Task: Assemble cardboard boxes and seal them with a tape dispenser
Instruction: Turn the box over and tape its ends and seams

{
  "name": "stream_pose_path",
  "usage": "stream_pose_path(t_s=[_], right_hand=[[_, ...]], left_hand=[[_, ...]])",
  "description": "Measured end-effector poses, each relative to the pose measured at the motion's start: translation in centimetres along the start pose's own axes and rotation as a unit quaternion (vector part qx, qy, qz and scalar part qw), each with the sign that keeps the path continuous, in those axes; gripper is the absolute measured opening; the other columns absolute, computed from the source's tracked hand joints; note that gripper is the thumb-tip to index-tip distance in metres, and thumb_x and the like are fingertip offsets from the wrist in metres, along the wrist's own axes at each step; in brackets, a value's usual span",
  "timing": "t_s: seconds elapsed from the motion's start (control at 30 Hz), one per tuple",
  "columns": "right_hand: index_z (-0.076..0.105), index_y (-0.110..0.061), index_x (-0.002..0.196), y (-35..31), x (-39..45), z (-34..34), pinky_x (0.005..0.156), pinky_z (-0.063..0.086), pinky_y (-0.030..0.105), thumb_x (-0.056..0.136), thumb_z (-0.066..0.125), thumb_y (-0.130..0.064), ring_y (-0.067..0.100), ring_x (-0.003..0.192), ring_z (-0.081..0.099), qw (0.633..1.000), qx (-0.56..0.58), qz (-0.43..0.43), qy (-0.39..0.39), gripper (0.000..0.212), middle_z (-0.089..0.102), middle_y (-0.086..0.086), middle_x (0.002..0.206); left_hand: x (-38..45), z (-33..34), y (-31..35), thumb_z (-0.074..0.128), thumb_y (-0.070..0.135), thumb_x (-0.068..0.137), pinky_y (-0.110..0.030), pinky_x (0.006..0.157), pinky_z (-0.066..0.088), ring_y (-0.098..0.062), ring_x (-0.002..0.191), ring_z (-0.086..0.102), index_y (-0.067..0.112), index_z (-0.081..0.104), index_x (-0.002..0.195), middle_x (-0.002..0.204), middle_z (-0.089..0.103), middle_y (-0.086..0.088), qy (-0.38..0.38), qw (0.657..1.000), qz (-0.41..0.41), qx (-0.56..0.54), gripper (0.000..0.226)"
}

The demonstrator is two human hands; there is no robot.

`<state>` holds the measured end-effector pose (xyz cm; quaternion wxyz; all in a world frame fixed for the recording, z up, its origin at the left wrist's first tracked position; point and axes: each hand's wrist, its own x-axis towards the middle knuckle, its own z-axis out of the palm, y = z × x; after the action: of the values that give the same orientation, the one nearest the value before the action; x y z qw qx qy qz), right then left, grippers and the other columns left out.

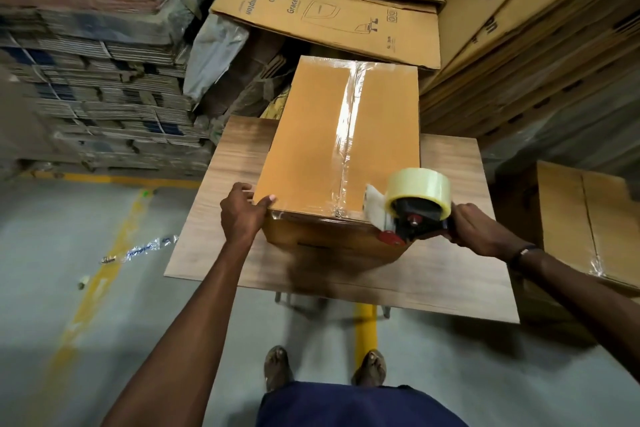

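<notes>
A closed brown cardboard box (311,135) stands on a small wooden table (214,218). Clear tape (348,121) runs along its top centre seam and over the near edge. My left hand (242,211) holds the box's near left corner, thumb on top and fingers on the left side. My right hand (474,229) grips the handle of a tape dispenser (412,215) carrying a roll of clear tape (419,189). The dispenser's front sits at the box's near right top edge.
Flattened printed cartons (325,10) lean behind the table. Stacks of flat cardboard (86,87) fill the left; tall brown stacks (540,45) rise on the right. A taped box (585,218) sits right of the table. Yellow floor lines (104,260) and tape scraps (149,246) lie left.
</notes>
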<state>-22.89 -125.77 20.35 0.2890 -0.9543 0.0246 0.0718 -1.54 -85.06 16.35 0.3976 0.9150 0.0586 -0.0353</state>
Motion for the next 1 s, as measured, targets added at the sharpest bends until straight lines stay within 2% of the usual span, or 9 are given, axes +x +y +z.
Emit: stream_pose_path(t_s=[0.1,0.17,0.27,0.43,0.53,0.63,0.73,0.87,1.0], right_hand=[[0.039,-0.04,0.086,0.8,0.1,0.1,0.056,0.047,0.052,0.096,0.032,-0.048,0.026,0.054,0.051,0.999,-0.021,-0.042,0.003,0.015,0.057,-0.007,0.062],[0.037,-0.04,0.091,1.4,0.2,0.3,0.056,0.047,0.052,0.096,0.036,-0.045,0.023,0.053,0.047,0.998,-0.03,-0.057,0.0,0.008,0.053,-0.012,0.062],[0.035,-0.047,0.091,1.6,0.2,0.4,0.054,0.046,0.05,0.096,0.037,-0.041,0.023,0.051,0.047,0.998,-0.018,-0.062,0.005,0.008,0.053,-0.012,0.06],[0.034,-0.045,0.095,2.0,0.1,0.4,0.052,0.044,0.046,0.098,0.043,-0.033,0.022,0.049,0.048,0.997,-0.009,-0.07,0.008,0.016,0.056,-0.009,0.059],[0.036,-0.038,0.095,2.3,0.1,0.2,0.053,0.043,0.042,0.099,0.046,-0.027,0.022,0.049,0.049,0.998,-0.005,-0.061,0.001,0.016,0.058,-0.005,0.06],[0.039,-0.042,0.088,3.1,-0.3,-0.4,0.052,0.042,0.035,0.1,0.042,-0.028,0.023,0.05,0.049,0.998,0.002,-0.054,-0.012,0.019,0.058,-0.004,0.059],[0.049,-0.032,0.082,4.8,-1.7,-1.9,0.053,0.04,0.027,0.1,0.036,-0.039,0.024,0.052,0.051,0.999,0.024,-0.02,-0.015,0.024,0.06,0.003,0.062],[0.047,-0.034,0.084,7.3,-4.1,-3.6,0.059,0.047,0.047,0.097,0.026,-0.052,0.029,0.057,0.053,0.999,0.018,0.021,-0.029,0.031,0.061,0.007,0.067],[0.053,-0.022,0.082,8.5,-4.9,-3.8,0.056,0.049,0.047,0.1,0.024,-0.052,0.026,0.053,0.053,0.997,0.041,0.059,-0.028,0.045,0.061,0.006,0.063]], left_hand=[[-1.8,1.6,0.8,0.083,0.042,0.083,-0.05,0.106,0.043,-0.036,0.13,0.053,0.01,0.051,0.139,0.14,0.057,-0.015,0.052,0.987,0.094,0.123,0.072],[-3.7,3.6,2.3,0.078,0.047,0.087,-0.054,0.118,0.032,-0.034,0.143,0.041,0.012,0.043,0.147,0.154,0.045,-0.014,0.042,0.976,0.148,0.154,0.078],[-6.7,7.3,5.3,0.068,0.052,0.093,-0.05,0.126,0.012,-0.031,0.157,0.017,0.016,0.031,0.159,0.169,0.023,-0.01,-0.055,0.969,0.184,0.154,0.083],[-9.7,12.2,8.7,0.072,0.025,0.095,-0.035,0.125,-0.008,-0.025,0.16,-0.002,0.022,0.012,0.165,0.173,0.003,-0.005,-0.188,0.934,0.257,0.164,0.092],[-9.8,12.5,9.4,0.061,0.025,0.102,-0.037,0.128,-0.006,-0.022,0.159,-0.01,0.017,0.005,0.165,0.173,-0.005,-0.002,-0.21,0.923,0.257,0.195,0.085],[-9.4,12.3,9.1,0.057,0.029,0.103,-0.04,0.128,-0.003,-0.023,0.159,-0.01,0.021,0.012,0.165,0.173,-0.005,-0.003,-0.218,0.913,0.271,0.211,0.077],[-9.0,13.0,8.7,0.043,0.046,0.107,-0.041,0.126,-0.005,-0.022,0.159,-0.009,0.034,0.025,0.162,0.173,-0.003,0.0,-0.219,0.914,0.273,0.204,0.059],[-8.6,13.5,8.3,0.036,0.059,0.106,-0.042,0.126,-0.003,-0.02,0.159,-0.01,0.039,0.027,0.161,0.173,-0.003,0.003,-0.216,0.915,0.268,0.209,0.059],[-8.5,13.5,8.5,0.034,0.058,0.106,-0.044,0.127,-0.002,-0.02,0.159,-0.011,0.04,0.025,0.162,0.173,-0.004,0.004,-0.224,0.912,0.26,0.223,0.059]])
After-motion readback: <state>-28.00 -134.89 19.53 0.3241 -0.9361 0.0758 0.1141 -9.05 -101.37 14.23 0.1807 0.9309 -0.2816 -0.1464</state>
